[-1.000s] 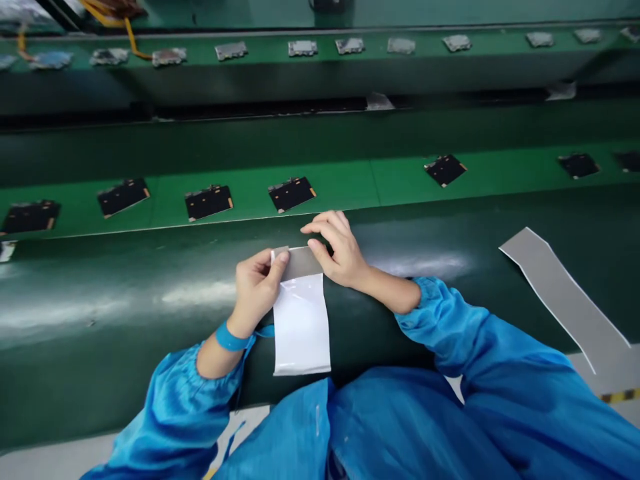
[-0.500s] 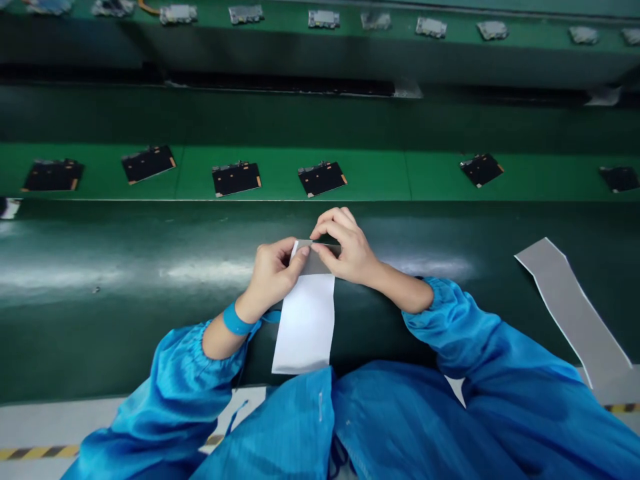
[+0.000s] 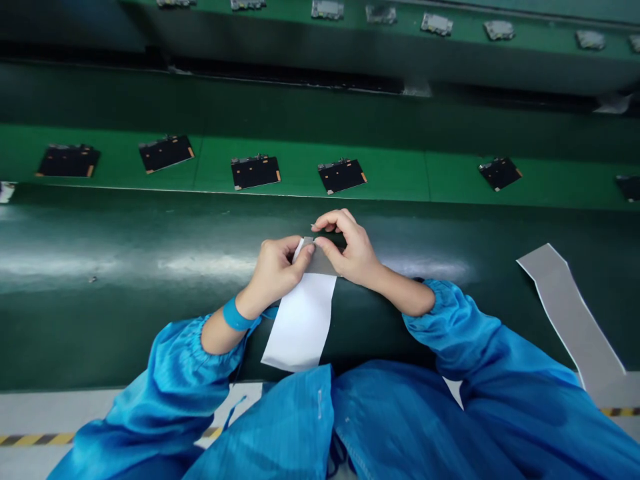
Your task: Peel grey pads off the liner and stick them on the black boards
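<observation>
A strip with a white lower part (image 3: 300,320) and a grey upper part (image 3: 320,265) lies on the dark green bench (image 3: 125,293) in front of me. My left hand (image 3: 275,270) pinches the strip's top left corner between thumb and forefinger. My right hand (image 3: 347,247) is closed on the grey top edge, fingers curled and pinching at the same corner. Both arms wear blue sleeves, and a blue band circles my left wrist (image 3: 235,319).
A long grey strip (image 3: 570,313) lies on the bench at the right. Beyond the bench a green conveyor (image 3: 300,170) carries several black square boards (image 3: 343,175). A farther belt at the top holds several silver parts (image 3: 437,23). Grey floor with yellow-black tape runs below.
The view has tilted down and the boards have shifted right. My hands have drawn closer together at the strip's top left corner, and the strip's lower end has swung slightly left.
</observation>
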Action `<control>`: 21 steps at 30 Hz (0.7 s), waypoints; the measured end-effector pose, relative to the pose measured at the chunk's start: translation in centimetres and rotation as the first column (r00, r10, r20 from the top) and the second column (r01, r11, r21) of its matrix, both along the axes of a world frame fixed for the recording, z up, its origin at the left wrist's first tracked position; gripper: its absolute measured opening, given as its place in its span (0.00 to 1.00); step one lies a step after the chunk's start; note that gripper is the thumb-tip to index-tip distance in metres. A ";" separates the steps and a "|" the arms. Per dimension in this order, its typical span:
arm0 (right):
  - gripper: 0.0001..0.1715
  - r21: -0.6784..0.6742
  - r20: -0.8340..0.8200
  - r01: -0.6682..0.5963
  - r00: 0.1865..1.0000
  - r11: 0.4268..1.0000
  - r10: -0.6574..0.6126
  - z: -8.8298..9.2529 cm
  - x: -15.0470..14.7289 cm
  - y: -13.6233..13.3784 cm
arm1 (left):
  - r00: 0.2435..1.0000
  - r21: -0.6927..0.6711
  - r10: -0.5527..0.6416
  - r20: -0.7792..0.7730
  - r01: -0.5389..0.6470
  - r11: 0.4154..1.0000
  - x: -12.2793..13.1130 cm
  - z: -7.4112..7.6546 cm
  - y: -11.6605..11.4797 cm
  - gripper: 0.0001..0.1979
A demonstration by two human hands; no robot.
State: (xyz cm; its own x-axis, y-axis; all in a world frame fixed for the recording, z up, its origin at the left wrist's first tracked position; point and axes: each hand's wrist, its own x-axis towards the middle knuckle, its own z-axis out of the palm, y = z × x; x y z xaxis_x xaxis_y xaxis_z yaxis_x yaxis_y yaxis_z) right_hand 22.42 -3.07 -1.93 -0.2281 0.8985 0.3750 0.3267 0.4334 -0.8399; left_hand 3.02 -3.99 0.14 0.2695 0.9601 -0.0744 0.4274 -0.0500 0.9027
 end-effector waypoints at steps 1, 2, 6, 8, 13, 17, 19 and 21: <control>0.08 -0.011 0.001 -0.012 1.000 1.000 0.012 -0.1 -0.1 -0.1 | 1.000 0.010 -0.005 -0.005 0.005 1.000 0.0 0.0 0.0 0.24; 0.10 -0.012 -0.003 -0.018 1.000 1.000 0.018 -0.2 -0.2 -0.2 | 1.000 0.022 -0.011 -0.010 0.011 1.000 0.0 0.0 -0.1 0.23; 0.10 0.031 -0.032 -0.006 0.999 0.999 0.007 -0.4 -0.5 -0.3 | 0.999 0.053 -0.028 -0.026 0.030 0.998 0.1 0.0 -0.1 0.23; 0.11 0.039 -0.032 -0.001 0.999 0.999 0.002 -0.4 -0.4 -0.3 | 0.999 0.069 -0.035 -0.029 0.037 0.997 0.1 0.0 -0.1 0.23; 0.14 0.068 -0.055 -0.020 0.998 0.997 0.024 -0.5 -0.3 -0.1 | 0.998 0.092 -0.047 -0.039 0.050 0.994 0.1 0.0 0.0 0.23; 0.11 0.068 -0.012 -0.030 0.999 0.997 0.031 -0.4 -0.7 -0.3 | 0.997 0.079 -0.070 -0.043 0.073 0.994 -0.2 -0.1 -0.1 0.20; 0.10 0.097 0.004 -0.034 0.999 0.995 0.034 -0.2 -0.8 -0.4 | 0.996 0.070 -0.076 -0.038 0.079 0.994 -0.3 -0.1 -0.2 0.20; 0.10 0.143 0.001 -0.034 0.999 0.989 0.034 0.0 -0.7 -0.5 | 0.997 0.062 -0.074 -0.030 0.076 0.995 -0.3 -0.1 -0.2 0.20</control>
